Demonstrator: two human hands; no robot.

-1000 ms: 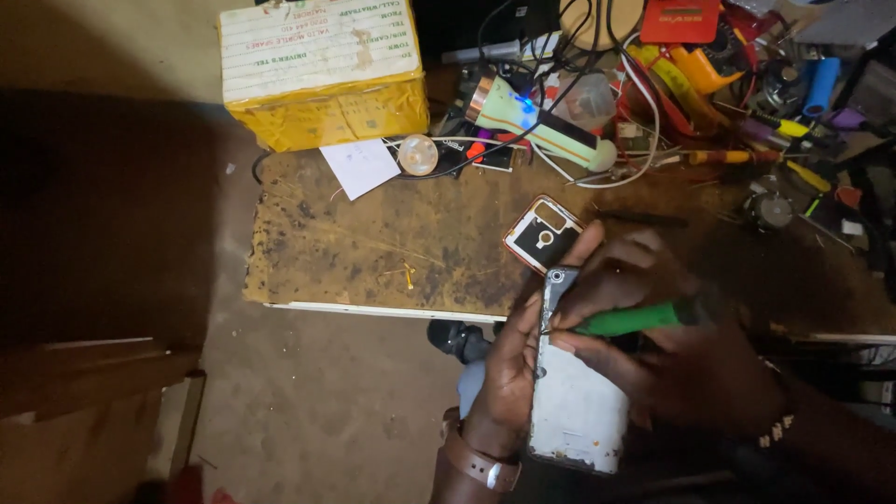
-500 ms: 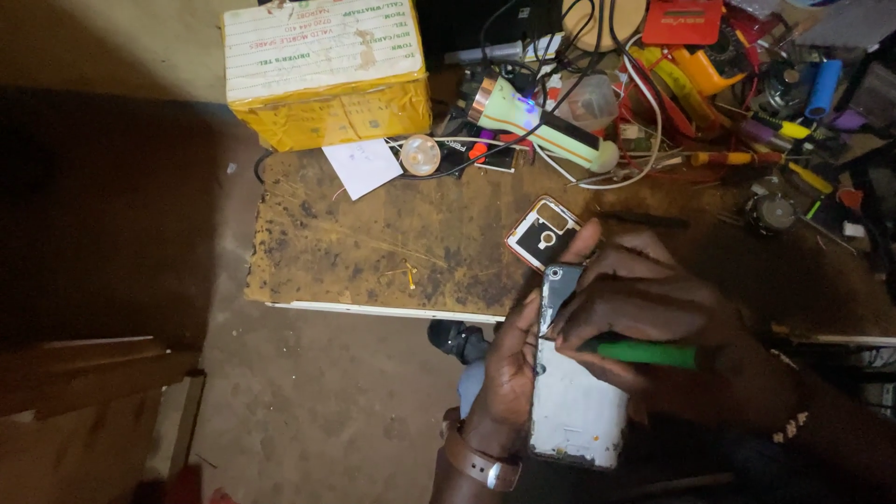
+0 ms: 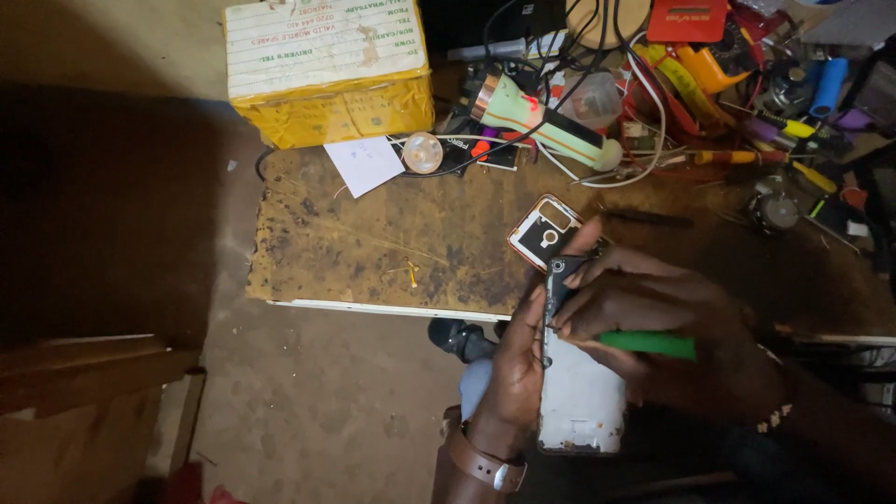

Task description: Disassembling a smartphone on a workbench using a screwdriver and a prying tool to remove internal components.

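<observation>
I am watching 2 hands working on an opened phone (image 3: 581, 397), held just off the near edge of the desk (image 3: 373, 243). The left hand (image 3: 518, 369) is gripping the phone's left side, thumb pressed along the edge. The right hand (image 3: 653, 317) is closed around a green tool (image 3: 649, 343), its fingertips bearing on the phone's dark upper end. A removed cover piece (image 3: 541, 231) is lying on the desk just beyond, so opening looks partly done; the inner work seems unfinished.
</observation>
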